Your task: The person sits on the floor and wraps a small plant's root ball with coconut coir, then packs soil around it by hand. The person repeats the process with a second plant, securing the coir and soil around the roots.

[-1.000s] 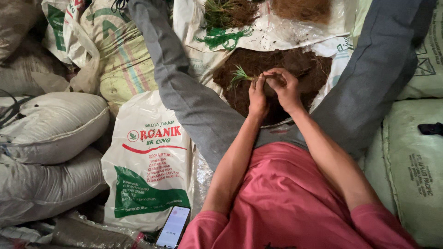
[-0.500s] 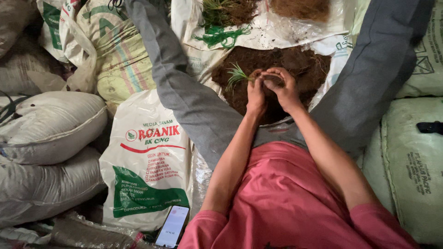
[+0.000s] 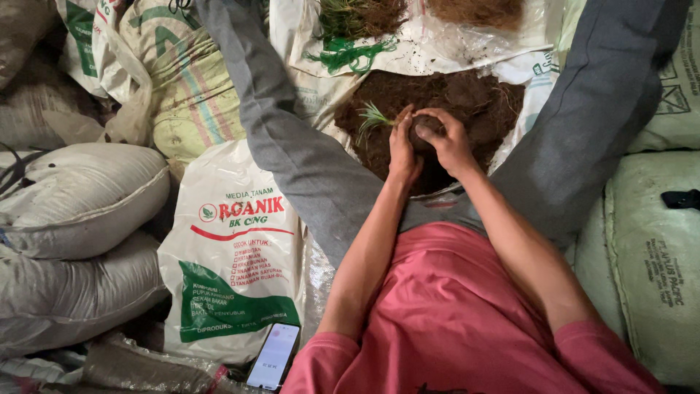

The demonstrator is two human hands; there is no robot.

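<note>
Both hands meet over a mound of dark soil (image 3: 467,102) lying between the person's grey-trousered legs. Left hand (image 3: 402,149) and right hand (image 3: 450,142) curl closed around a small dark clump (image 3: 425,131), pressed between the fingers of both. A green seedling (image 3: 373,117) pokes out just left of the left hand; whether the fingers grip it, I cannot tell. Printed white sack (image 3: 237,255) lies to the left, with a phone (image 3: 273,355) beside it.
</note>
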